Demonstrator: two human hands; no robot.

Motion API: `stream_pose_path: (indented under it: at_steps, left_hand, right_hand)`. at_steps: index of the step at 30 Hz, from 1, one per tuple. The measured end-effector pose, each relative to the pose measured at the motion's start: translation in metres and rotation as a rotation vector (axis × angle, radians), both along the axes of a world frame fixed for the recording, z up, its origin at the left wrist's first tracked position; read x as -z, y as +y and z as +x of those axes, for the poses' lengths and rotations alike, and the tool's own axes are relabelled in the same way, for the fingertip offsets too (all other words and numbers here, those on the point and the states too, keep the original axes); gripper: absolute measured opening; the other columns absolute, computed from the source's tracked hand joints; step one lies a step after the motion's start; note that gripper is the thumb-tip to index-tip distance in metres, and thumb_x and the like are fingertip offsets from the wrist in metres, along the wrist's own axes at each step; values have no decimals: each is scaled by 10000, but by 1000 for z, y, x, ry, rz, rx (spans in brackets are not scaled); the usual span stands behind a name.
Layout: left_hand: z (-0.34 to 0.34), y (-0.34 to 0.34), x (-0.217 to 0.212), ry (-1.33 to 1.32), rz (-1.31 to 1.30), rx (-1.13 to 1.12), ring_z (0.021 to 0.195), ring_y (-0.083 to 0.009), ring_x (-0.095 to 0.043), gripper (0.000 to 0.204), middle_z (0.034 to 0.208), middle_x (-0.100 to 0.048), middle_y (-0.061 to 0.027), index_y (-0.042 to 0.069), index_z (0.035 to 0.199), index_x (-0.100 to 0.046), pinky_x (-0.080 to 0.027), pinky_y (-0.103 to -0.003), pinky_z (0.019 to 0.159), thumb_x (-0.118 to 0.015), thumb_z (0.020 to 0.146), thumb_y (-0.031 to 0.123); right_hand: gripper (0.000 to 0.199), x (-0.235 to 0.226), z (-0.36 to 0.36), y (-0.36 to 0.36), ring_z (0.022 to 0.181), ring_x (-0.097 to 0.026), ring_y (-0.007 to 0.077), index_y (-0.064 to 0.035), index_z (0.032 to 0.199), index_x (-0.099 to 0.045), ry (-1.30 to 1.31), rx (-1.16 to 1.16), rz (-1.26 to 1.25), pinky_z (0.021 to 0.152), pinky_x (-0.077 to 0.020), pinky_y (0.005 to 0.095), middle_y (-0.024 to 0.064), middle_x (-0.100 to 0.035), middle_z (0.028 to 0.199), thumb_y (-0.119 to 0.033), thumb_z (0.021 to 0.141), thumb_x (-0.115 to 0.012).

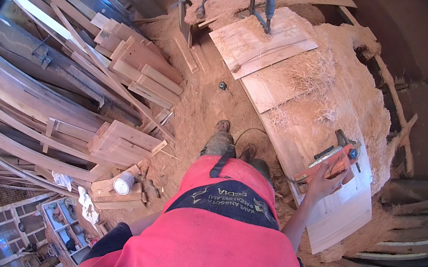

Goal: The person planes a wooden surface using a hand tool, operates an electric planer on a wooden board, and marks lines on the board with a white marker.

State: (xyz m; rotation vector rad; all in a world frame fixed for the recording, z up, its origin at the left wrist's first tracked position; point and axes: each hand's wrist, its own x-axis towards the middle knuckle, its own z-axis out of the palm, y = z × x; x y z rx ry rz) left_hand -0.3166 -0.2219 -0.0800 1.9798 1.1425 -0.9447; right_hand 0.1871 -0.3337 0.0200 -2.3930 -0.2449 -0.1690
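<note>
My right hand (325, 181) is wrapped round an orange electric hand planer (339, 156) with a dark front and a blue knob. The planer rests on a pale wooden board (338, 196) at the near end of the workbench, and a cord runs from it toward my feet. Of my left arm only a bit of forearm (145, 224) shows beside my red shirt; the left hand is hidden. Farther along, a clamp with a blue handle (269, 12) stands on another wide board (259, 39).
Wood shavings (314, 73) cover much of the bench. A small black round object (223, 85) lies on the dusty floor. Stacked wooden panels (123, 143) and long planks stand at the left, near a white tub (123, 182) and a compartmented toolbox (64, 227).
</note>
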Motion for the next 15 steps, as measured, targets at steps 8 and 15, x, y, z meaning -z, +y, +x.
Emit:
stream_pose_path:
  at_steps: [8,15]
  left_hand:
    - [-29,30,12,81,-27,-77,1171,-388,-624,420,1239,-649,-251,90,1187,-682,-504,-489,968,-641,876,370]
    - [-52,115,41,90,-61,-47,1159,-384,-632,402,1230,-655,-247,76,1175,-680,-514,-491,945,-630,887,352]
  right_hand:
    - [729,17,2,13,1316,-490,339,59,1501,-310,78,4,307,1085,-432,403,254,-470,1423,-146,910,-684]
    - [623,-5,0,43,1123,-600,289,-32,1452,-431,112,270,247,932,-507,372,204,-539,1329,-116,884,-673]
